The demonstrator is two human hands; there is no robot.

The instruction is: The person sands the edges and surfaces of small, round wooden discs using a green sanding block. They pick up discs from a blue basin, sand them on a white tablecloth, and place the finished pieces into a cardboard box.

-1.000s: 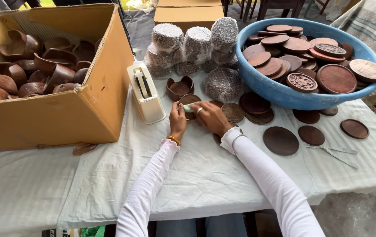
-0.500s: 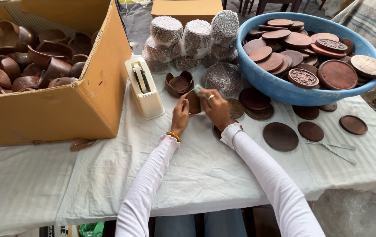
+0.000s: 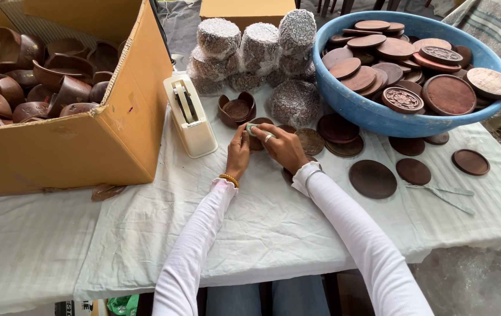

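Observation:
My left hand (image 3: 238, 153) and my right hand (image 3: 284, 146) meet over a small dark brown wooden bowl (image 3: 257, 140) on the white cloth. Both hands close around it, and a pale bit of tape or wrap (image 3: 252, 127) shows at my fingertips on top of it. Just beyond my hands sits an open brown bowl-shaped holder (image 3: 237, 109). A cream tape dispenser (image 3: 190, 116) lies to the left of my left hand.
A large cardboard box (image 3: 86, 140) full of brown wooden bowls lies on its side at left. Several foam-net wrapped bundles (image 3: 256, 47) stand behind. A blue basin (image 3: 373, 114) of round wooden lids is at right, with loose lids (image 3: 372, 178) and metal tweezers (image 3: 440, 193) beside it.
My hands stay together on the small bowl, shifting slightly as they work the pale strip over it. The camera view has tilted a little.

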